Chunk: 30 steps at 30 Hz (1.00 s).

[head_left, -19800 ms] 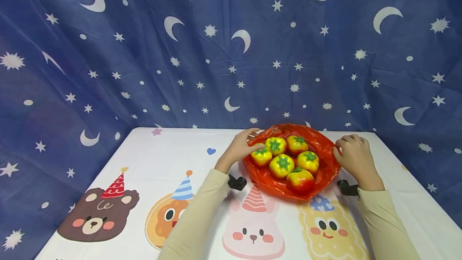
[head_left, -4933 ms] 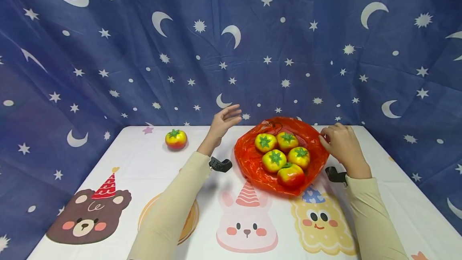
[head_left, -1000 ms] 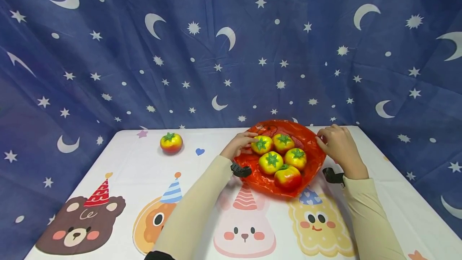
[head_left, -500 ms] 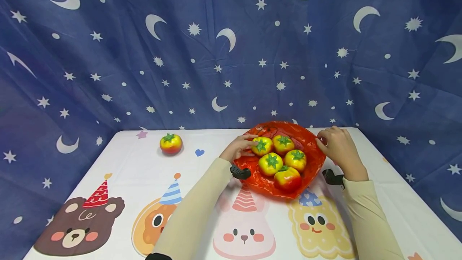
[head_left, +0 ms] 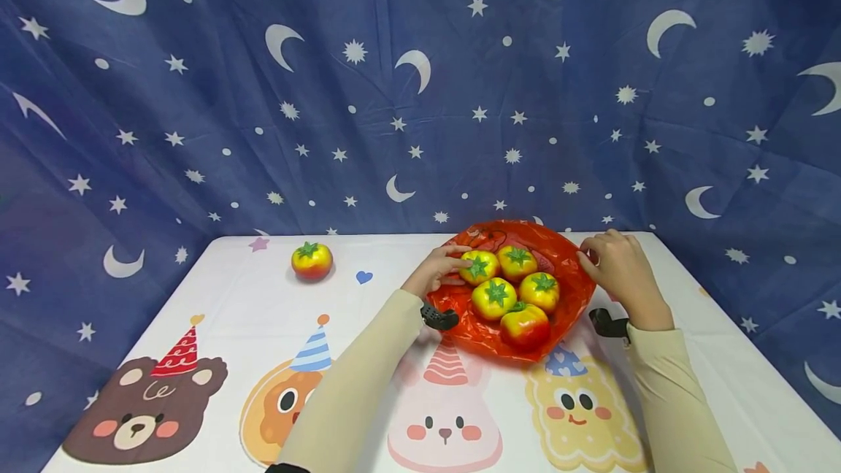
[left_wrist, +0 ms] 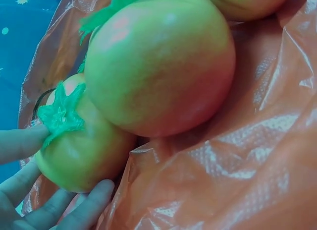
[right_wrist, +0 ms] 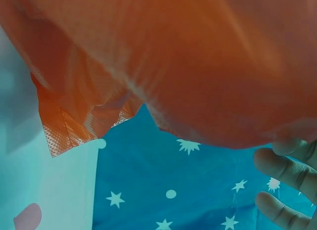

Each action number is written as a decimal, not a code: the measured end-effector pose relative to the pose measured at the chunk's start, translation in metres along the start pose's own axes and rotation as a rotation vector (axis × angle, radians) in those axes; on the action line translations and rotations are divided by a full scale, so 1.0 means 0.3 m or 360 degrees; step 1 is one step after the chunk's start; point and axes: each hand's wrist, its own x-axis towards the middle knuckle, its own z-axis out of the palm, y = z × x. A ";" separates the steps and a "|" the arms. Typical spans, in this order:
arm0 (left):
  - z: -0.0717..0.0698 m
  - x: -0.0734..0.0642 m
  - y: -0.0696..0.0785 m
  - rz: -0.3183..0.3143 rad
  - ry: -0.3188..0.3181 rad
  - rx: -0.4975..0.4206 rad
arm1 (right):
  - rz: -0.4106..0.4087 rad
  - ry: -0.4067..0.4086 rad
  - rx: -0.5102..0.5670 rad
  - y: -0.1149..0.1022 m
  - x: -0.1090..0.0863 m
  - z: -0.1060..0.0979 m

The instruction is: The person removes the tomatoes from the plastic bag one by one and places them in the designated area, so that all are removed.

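Observation:
A red plastic bag (head_left: 482, 334) lies spread wide on the table, with several yellow-and-red tomatoes inside, each topped by a green star-shaped leaf. My left hand (head_left: 435, 270) holds the leftmost of these, a tomato (left_wrist: 89, 153), still within the bag. In the left wrist view the thumb lies on its green leaf and the fingers curve along its side. A larger-looking tomato (left_wrist: 163, 66) sits right beside it. My right hand (head_left: 617, 268) pinches the bag's right edge; the right wrist view shows fingers (right_wrist: 280, 163) at the hanging plastic.
One more tomato (head_left: 312, 261) stands alone at the table's back left. The white tablecloth (head_left: 368, 327) carries printed cartoon animals. Behind the table's far edge hangs a blue curtain (head_left: 328, 188) with moons and stars.
The lone tomato at back left was in the bag at first. My left hand has come back from beside the bag onto another tomato; during the last second both hands barely moved.

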 end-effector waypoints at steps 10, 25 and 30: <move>0.008 0.010 0.013 0.0047 0.0028 0.0018 | 0.0011 0.0011 -0.0005 0.007 0.010 -0.008; 0.011 -0.002 -0.006 0.0057 0.0006 -0.0014 | 0.0024 -0.0009 0.0018 0.001 -0.005 -0.003; 0.011 -0.014 -0.003 0.0074 0.0050 0.0029 | 0.0007 0.0002 0.0015 0.000 -0.003 -0.001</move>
